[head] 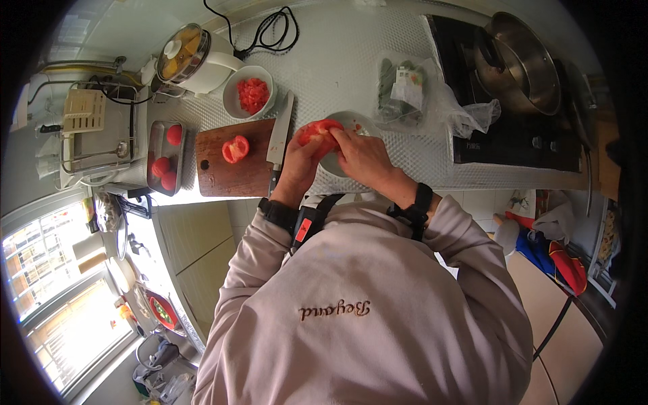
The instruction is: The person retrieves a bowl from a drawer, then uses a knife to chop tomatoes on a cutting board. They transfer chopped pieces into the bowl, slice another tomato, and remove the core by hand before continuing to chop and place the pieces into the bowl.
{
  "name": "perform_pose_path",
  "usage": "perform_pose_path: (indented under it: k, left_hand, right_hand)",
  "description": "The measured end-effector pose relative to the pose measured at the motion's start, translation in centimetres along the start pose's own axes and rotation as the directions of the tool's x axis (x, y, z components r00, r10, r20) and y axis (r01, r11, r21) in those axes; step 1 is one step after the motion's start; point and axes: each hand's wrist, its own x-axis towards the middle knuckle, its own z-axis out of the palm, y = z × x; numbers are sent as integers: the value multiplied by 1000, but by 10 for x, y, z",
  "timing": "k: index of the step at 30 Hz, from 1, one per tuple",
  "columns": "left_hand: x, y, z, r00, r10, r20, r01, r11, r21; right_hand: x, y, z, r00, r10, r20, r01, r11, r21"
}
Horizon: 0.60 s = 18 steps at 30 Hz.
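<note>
Both hands grip a red tomato piece (319,132), its pale inner flesh showing. My left hand (297,169) holds its left side, and the fingers of my right hand (365,154) press into its right side. Beneath them sits a light-coloured bowl (331,164) with small tomato bits inside, partly hidden by the hands. Left of my left hand, a kitchen knife (280,129) lies along the right edge of a wooden cutting board (228,179). On that board rests a cut tomato half (236,149). Behind it, a white bowl (230,98) contains chopped tomato (253,95).
A metal tray (151,144) with three tomatoes stands left of the board. Farther back are a white electric pot (215,71) and a coiled black cord (273,38). To the right lie bagged green vegetables (387,88), then a hob (506,147) with a steel pan (539,66).
</note>
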Motion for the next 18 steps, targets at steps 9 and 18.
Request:
perform_pose_path:
  k: [9, 18]
  left_hand:
    - [1, -9, -5, 999, -8, -41, 10, 999, 42]
    - [-3, -5, 1, 988, 42, -149, -16, 985, 169]
  right_hand:
    - [-3, 7, 6, 996, 42, 74, -50, 992, 117]
    - [-15, 12, -3, 983, 58, 174, -88, 982, 168]
